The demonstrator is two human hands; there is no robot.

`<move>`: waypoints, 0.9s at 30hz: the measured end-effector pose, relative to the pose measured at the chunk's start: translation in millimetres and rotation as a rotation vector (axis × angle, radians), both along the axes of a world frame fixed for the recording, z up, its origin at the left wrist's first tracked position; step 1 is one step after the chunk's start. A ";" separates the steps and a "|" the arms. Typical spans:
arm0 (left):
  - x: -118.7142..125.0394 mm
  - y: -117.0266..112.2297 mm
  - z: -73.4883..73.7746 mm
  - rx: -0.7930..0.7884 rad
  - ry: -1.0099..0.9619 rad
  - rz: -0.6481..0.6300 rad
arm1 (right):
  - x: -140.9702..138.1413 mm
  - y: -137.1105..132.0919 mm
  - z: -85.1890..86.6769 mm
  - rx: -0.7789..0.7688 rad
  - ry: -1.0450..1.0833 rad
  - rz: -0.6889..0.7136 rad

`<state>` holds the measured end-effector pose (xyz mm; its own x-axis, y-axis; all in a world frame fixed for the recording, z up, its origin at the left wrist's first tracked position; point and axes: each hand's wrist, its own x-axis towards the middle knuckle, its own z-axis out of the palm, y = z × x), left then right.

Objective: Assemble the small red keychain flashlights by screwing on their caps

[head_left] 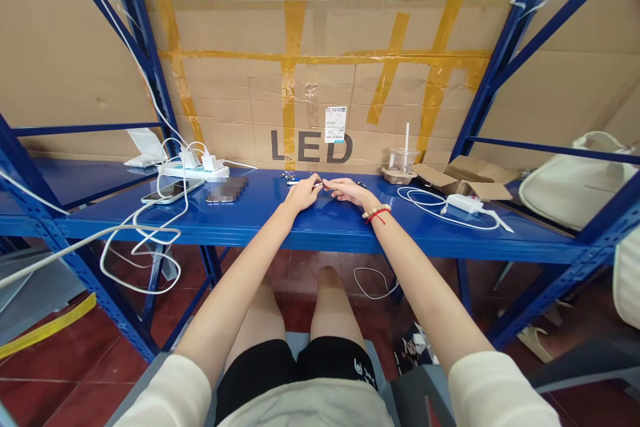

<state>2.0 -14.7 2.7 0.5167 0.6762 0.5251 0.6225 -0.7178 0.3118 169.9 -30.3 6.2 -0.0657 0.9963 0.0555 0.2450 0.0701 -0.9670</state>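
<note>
My left hand (304, 193) and my right hand (350, 191) meet above the middle of the blue shelf top (260, 217). Both have their fingertips pinched together, almost touching each other. Something small and pale shows between them, too tiny to name. Just behind my left hand lie small blue and silvery pieces (289, 176). A small dark object (361, 184) pokes out behind my right hand, partly hidden by it. Beaded and red bands circle my right wrist.
Left: a phone (173, 191), a power strip (200, 171) with chargers, and loose white cables hanging over the edge. Right: a plastic cup (403, 159) with a straw in a carton holder, a white adapter (465, 203), an opened cardboard box (463, 177). Cardboard (225, 100) walls the back.
</note>
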 end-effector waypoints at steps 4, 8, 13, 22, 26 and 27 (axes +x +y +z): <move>0.9 2.2 -1.5 -0.001 -0.018 0.001 | -0.7 -0.7 0.6 -0.001 0.006 0.005; 1.3 3.5 -2.5 0.008 -0.034 -0.020 | -1.0 -0.6 0.5 -0.001 0.003 -0.004; 1.2 4.5 -3.2 0.022 -0.041 -0.052 | -1.1 -0.5 0.2 -0.002 0.000 -0.032; 1.0 6.0 -3.7 0.025 -0.045 -0.073 | -1.3 -0.9 0.9 0.005 0.002 -0.027; 0.4 4.0 -2.2 0.019 -0.038 -0.066 | 0.3 2.2 -1.2 0.012 0.000 -0.013; 0.3 3.6 -1.9 0.016 -0.036 -0.063 | 0.8 2.9 -1.7 0.015 -0.001 -0.009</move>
<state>2.3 -11.1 0.8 0.5383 0.6344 0.5548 0.5646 -0.7602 0.3214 170.7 -27.4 4.5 -0.0571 0.9959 0.0701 0.2469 0.0822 -0.9655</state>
